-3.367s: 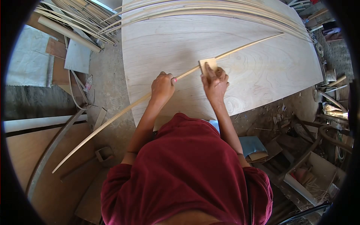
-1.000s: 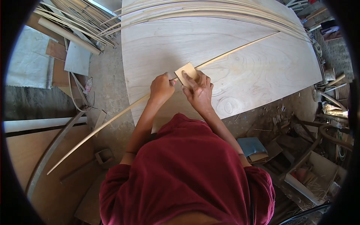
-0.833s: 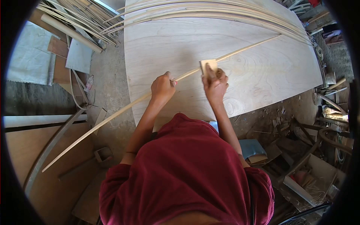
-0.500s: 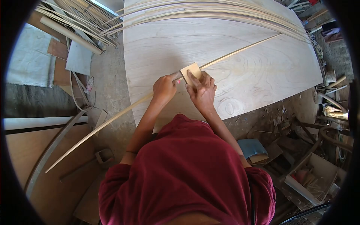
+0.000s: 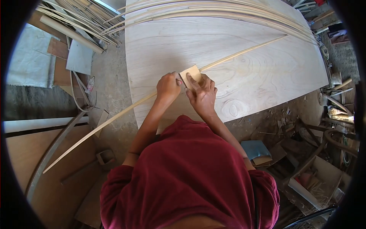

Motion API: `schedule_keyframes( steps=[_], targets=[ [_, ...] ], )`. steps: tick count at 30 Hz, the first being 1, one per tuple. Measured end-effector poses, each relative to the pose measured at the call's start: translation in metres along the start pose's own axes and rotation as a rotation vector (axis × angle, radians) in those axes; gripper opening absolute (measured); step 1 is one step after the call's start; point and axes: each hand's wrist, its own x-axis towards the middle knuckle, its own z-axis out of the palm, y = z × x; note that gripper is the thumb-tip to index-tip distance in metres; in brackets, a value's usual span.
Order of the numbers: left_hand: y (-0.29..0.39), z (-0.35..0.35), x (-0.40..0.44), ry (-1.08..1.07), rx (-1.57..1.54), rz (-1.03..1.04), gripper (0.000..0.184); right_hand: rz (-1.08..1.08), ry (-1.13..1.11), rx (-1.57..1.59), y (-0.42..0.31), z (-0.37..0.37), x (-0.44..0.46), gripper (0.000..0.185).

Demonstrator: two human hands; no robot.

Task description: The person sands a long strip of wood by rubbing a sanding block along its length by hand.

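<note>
A long thin wooden strip [image 5: 244, 52] runs slantwise over a pale plywood sheet [image 5: 160, 49], its near end sticking out past the sheet's left edge. My left hand [image 5: 168, 88] is closed round the strip near its middle, thumb towards the block. Just to the right, my right hand [image 5: 204, 97] grips a flat, light wooden block [image 5: 193, 70] laid over the strip, index finger stretched along its top. A thin dark layer shows at the block's left edge; its underside is hidden. The two hands are close together.
Several long strips [image 5: 213, 14] lie bowed across the sheet's far side. More strips and a round pole [image 5: 70, 33] are at the upper left. On the lower right are a blue object [image 5: 256, 149] and an open box [image 5: 318, 173] among scrap wood.
The block and my right hand have moved a little to the left, closer to my left hand. The strip's near end has shifted slightly left and up.
</note>
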Motion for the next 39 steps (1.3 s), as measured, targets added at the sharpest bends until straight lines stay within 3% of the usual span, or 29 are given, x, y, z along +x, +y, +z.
schedule_keyframes(
  steps=[2, 6, 14, 18, 21, 27, 30, 32, 37, 39],
  targets=[
    [-0.005, -0.001, -0.002, 0.044, -0.065, 0.011, 0.01, -0.029, -0.027, -0.016, 0.003, 0.001, 0.003, 0.048],
    [-0.006, -0.002, -0.005, 0.033, -0.129, -0.034, 0.009, 0.263, 0.074, -0.113, 0.047, 0.005, 0.017, 0.045],
    [0.004, -0.005, 0.0, -0.028, 0.006, 0.023, 0.008, 0.055, -0.063, -0.031, 0.003, 0.0, 0.002, 0.048],
    [-0.006, 0.004, -0.001, 0.081, -0.036, 0.084, 0.012, 0.053, -0.045, -0.027, 0.016, 0.002, 0.006, 0.048],
    [0.0, 0.002, -0.004, 0.042, 0.028, 0.075, 0.014, 0.226, 0.072, -0.034, 0.041, 0.007, 0.016, 0.046],
    [0.002, 0.002, -0.001, -0.028, -0.068, 0.071, 0.009, 0.136, 0.046, 0.017, 0.024, 0.01, 0.004, 0.05],
    [0.005, -0.002, 0.001, -0.085, -0.147, 0.04, 0.016, 0.039, 0.024, 0.075, 0.011, 0.008, -0.001, 0.05],
    [0.003, -0.003, 0.001, -0.038, -0.033, 0.075, 0.024, 0.01, 0.03, 0.079, 0.015, 0.007, 0.003, 0.049],
    [0.005, -0.003, -0.002, -0.084, -0.077, 0.024, 0.025, 0.253, 0.097, -0.016, 0.049, 0.007, 0.013, 0.048],
    [0.005, -0.002, -0.001, -0.089, -0.076, 0.014, 0.025, 0.238, 0.092, -0.039, 0.046, 0.005, 0.012, 0.049]
  ],
)
